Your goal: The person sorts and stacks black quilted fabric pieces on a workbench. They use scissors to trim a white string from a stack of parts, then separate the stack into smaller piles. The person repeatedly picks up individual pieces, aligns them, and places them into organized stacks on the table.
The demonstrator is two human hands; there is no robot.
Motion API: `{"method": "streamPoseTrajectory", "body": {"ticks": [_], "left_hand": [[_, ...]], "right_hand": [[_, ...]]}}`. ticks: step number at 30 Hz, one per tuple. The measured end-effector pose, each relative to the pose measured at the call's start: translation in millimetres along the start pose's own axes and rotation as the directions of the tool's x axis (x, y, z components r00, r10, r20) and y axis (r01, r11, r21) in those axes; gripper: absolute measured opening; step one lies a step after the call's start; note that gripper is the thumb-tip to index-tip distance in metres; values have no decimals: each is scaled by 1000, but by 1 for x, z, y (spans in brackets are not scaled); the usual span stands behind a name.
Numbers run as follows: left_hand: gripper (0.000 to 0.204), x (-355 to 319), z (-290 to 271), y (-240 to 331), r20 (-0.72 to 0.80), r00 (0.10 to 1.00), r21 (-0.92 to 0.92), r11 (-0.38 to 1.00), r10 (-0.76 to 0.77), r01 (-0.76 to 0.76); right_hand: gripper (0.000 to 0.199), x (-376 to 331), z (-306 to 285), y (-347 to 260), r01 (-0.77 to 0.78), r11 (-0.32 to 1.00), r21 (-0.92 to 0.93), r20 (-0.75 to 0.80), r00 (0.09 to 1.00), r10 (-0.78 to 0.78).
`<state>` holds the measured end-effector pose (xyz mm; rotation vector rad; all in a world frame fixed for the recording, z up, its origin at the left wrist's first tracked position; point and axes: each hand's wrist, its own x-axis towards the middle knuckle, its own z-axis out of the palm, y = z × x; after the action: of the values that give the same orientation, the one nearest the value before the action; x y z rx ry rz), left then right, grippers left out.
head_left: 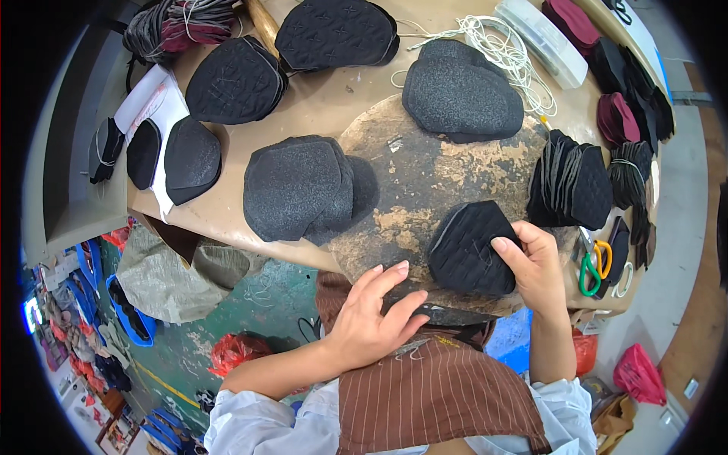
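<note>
Head view: right hand [537, 267], fingers curled, pinning a quilted black piece [469, 249] on the worn board [425, 182] at five o'clock (steadied for handling). Left hand [371, 318], fingers spread flat and holding nothing, bracing the board's near edge at six.

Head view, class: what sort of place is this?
Probably a small shoe-part or padding workshop: stacks of black quilted pieces on a worn workbench, scissors, coiled white cord.

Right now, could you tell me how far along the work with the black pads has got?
Several stacks of black pads already lie sorted across the table. In hand: the right hand grips a quilted black pad on the worn board, the left hand resting flat at its edge. Left: bundled pieces stand at the right, and the scissors lie untouched.
</note>
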<state>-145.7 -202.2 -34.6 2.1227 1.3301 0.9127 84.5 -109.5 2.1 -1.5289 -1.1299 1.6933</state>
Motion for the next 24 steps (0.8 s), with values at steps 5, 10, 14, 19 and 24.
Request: {"method": "streamPoseTrajectory", "body": {"ticks": [5, 10, 14, 19, 24], "left_hand": [[40, -1, 2, -5, -21, 1000, -3, 1000, -13, 13], [40, -2, 1, -7, -20, 1000, -17, 1000, -10, 9], [40, 0, -2, -8, -17, 1000, -44, 999, -6, 6], [40, 2, -5, -6, 46, 998, -60, 997, 42, -39], [68, 20, -1, -1, 283, 948, 48, 986, 143, -163]], "right_hand": [[11, 1, 1, 9, 4, 995, -103, -34, 999, -7], [11, -1, 5, 4, -35, 988, -148, -71, 997, 24], [12, -1, 6, 6, -41, 980, -197, -95, 995, 23], [12, -1, 5, 6, -40, 969, -243, -106, 994, 15], [11, 1, 6, 4, -57, 959, -276, -112, 993, 27]]}}
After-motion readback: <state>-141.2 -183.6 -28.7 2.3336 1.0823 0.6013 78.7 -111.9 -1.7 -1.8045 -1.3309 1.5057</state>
